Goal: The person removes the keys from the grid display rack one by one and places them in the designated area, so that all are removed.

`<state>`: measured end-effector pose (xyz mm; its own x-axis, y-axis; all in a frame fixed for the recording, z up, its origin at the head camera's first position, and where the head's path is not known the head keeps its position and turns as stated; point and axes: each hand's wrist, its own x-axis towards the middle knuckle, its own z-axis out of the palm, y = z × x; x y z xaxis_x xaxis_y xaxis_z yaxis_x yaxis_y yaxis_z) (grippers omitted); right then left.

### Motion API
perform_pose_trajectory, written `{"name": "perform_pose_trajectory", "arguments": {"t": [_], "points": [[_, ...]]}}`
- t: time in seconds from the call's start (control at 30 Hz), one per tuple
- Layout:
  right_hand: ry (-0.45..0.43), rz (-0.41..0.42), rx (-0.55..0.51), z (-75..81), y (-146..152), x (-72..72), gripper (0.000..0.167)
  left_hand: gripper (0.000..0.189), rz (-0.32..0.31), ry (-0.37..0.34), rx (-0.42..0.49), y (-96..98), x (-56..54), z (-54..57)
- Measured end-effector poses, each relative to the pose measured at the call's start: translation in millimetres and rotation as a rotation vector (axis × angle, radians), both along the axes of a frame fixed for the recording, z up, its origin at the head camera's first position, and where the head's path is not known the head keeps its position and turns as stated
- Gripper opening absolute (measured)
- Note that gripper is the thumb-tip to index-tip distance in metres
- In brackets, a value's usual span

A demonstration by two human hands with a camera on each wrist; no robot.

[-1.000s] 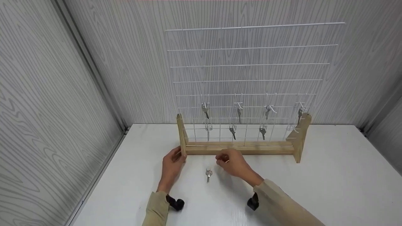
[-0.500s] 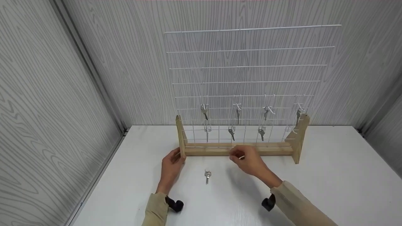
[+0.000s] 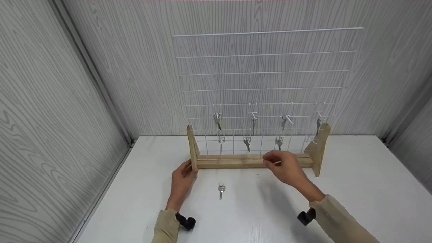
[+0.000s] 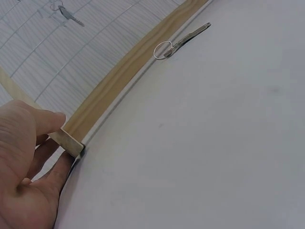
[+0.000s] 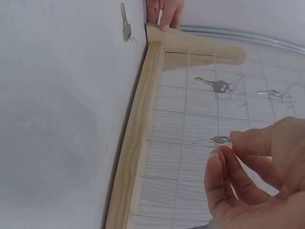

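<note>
My left hand (image 3: 182, 182) grips the front foot of the rack's left wooden upright (image 3: 193, 148), thumb on one side and fingers on the other, also seen in the left wrist view. My right hand (image 3: 285, 168) hovers before the wooden base bar, fingers loosely bent, with nothing visible between the fingertips. In the right wrist view its thumb overlaps a key (image 5: 220, 139) that seems to hang behind. Several keys hang on hooks of the white wire grid, among them a lower-row key (image 3: 247, 145) and an upper-row key (image 3: 217, 119). A loose key (image 3: 221, 191) with a ring lies on the table.
At the lower right of the grid, a white hook (image 3: 311, 139) shows no key. The right wooden upright (image 3: 320, 150) stands beyond my right hand. Behind the rack rises a grey wood-patterned wall (image 3: 152, 84); the white table (image 3: 236, 216) spreads in front.
My right hand has moved right and slightly up along the base bar, away from the loose key. My left hand keeps its grip on the upright. The view shifts slightly.
</note>
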<state>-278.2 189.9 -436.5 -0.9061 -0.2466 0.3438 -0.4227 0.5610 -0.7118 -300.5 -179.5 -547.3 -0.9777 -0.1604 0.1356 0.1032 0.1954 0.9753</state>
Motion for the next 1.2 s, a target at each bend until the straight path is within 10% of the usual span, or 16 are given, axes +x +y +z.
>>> {"name": "perform_pose_trajectory", "arguments": {"t": [0.63, 1.2], "points": [[0.098, -0.084, -0.041, 41.0, 40.3, -10.3, 0.016, 0.048, 0.014, -0.005, 0.011, -0.6, 0.0, 0.2], [0.064, -0.142, -0.090, 29.8, 50.6, -41.3, 0.019, 0.050, -0.013, 0.010, 0.046, -0.6, 0.4, -2.5]]}}
